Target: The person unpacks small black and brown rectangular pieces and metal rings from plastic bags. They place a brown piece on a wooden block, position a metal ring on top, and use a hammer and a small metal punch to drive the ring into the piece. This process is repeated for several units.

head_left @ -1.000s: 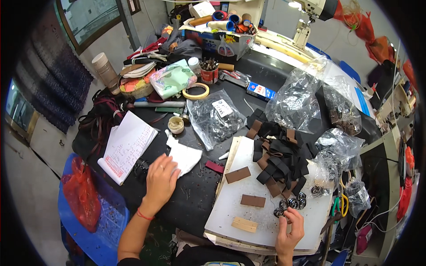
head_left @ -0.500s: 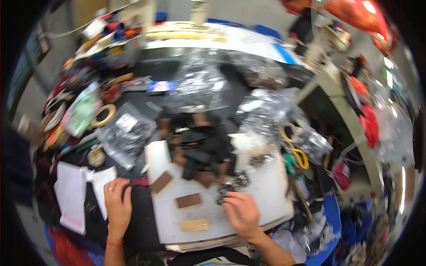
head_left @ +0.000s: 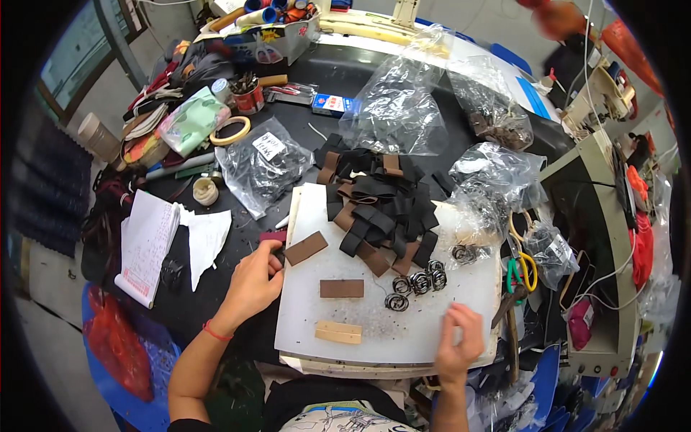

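My left hand (head_left: 253, 284) is at the left edge of a white board (head_left: 396, 345), with loosely bent fingers, a gap at the thumb and nothing visible between them. Just beyond its fingertips lies a brown rectangular piece (head_left: 306, 248). A second brown piece (head_left: 342, 289) and a tan wooden block (head_left: 338, 332) lie flat on the board. Over the board's right front is my right hand (head_left: 461, 342), its curled fingers smeared by motion. Black metal rings (head_left: 419, 282) sit in a cluster left of that hand. Behind them is a heap of black and brown folded strap pieces (head_left: 378, 209).
Clear plastic bags (head_left: 396, 101) lie behind the heap. Green-and-yellow-handled scissors (head_left: 529, 271) rest right of the board. To the left are a notepad (head_left: 147, 241), torn white paper (head_left: 207, 245), a bagged pack (head_left: 263, 162) and a tape roll (head_left: 230, 131). A beige machine (head_left: 601, 288) stands right.
The view has shifted. My left hand has moved from the torn paper to the board's left edge. My right hand has drawn away from the rings toward the board's right front.
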### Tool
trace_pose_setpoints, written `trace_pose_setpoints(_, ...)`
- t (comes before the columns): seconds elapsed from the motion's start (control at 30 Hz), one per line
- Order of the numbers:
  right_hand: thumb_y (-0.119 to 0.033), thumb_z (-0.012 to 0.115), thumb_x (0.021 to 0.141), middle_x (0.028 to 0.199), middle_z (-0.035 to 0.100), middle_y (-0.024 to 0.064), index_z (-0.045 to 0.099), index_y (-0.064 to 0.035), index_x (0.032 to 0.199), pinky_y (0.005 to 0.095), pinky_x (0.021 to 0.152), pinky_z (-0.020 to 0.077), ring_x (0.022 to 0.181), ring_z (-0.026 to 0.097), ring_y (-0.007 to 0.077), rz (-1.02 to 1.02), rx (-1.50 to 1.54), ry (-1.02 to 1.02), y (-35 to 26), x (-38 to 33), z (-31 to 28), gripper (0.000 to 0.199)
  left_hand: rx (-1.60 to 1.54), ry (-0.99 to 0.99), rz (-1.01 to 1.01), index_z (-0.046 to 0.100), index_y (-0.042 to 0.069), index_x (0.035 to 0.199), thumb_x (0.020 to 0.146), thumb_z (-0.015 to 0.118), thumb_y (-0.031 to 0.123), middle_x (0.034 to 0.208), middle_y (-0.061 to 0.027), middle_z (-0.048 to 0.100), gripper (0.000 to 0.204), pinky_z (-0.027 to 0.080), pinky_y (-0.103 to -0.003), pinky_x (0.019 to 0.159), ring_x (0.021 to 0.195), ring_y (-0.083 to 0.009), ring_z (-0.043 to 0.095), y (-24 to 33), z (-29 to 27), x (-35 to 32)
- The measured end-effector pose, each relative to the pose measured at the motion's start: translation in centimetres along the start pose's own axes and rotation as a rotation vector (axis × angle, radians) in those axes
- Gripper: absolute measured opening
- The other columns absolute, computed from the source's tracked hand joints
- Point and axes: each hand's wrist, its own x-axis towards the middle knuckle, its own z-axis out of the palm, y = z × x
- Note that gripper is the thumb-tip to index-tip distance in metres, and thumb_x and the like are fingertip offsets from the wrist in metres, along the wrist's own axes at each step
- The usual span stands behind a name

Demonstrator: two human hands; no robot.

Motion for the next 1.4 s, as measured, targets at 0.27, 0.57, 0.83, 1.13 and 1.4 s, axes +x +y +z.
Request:
trace_pose_setpoints(0.27,-0.008,0.062,0.086,0.104,0.062,0.0146,0.062,0.0018,0.099,0.0356,0.077,0.0476,0.089,0.06,0.0286,0.332,-0.363,0.101,10.1,-1.3,-8.0,0.016,-0.042,-0.018,0.031,0.046,-0.004,0.123,0.078,0.063,0.003,0.079,-0.0098,0.064,0.049,0.051,-0.03,0.064,0.069,-0.0184,0.063,-0.6,0.5,-0.6)
trace_pose_setpoints(0.57,-0.017,0.063,0.087,0.105,0.059,0.0158,0.058,0.0019,0.11,0.0402,0.085,0.0427,0.097,0.054,0.032,0.305,-0.572,-0.09,13.7,-3.4,-9.2,0.03,-0.487,0.233,-0.011,0.051,-0.003,0.118,0.094,0.05,0.004,0.093,-0.0051,0.053,0.025,0.052,-0.027,0.076,0.085,-0.0141,0.062,-1.2,-1.0,-2.2)
trace_pose_setpoints(0.83,-0.022,0.058,0.092,0.086,0.058,0.0131,0.057,0.0033,0.101,0.0381,0.07,0.0435,0.078,0.056,0.0275,0.207,-0.552,-0.072,15.4,-3.0,-10.9,0.027,-1.082,0.162,-0.07,0.044,0.001,0.114,0.094,0.048,0.001,0.099,-0.0102,0.057,0.02,0.056,-0.032,0.081,0.091,-0.0218,0.066,5.8,1.9,-7.6)
trace_pose_setpoints(1.13,-0.017,0.061,0.092,0.07,0.052,-0.0045,0.062,0.0002,0.096,0.0191,0.052,0.0357,0.059,0.045,0.0027,0.639,0.089,-0.082,3.7,-0.5,-11.1,0.018,-0.867,-0.065,-0.012,0.056,-0.006,0.103,0.091,0.055,-0.001,0.097,-0.0129,0.067,0.013,0.054,-0.027,0.082,0.091,-0.0149,0.065,6.8,5.2,-8.1)
trace_pose_setpoints(1.4,-0.001,0.067,0.075,0.073,0.058,0.0081,0.064,0.0035,0.087,0.027,0.06,0.0414,0.065,0.054,0.0144,0.389,0.178,-0.313,0.3,0.1,-7.3,0.013,-0.782,-0.042,0.077,0.058,-0.004,0.103,0.09,0.056,-0.002,0.095,-0.0114,0.069,0.013,0.055,-0.027,0.079,0.088,-0.0132,0.066,6.4,5.6,-8.2)
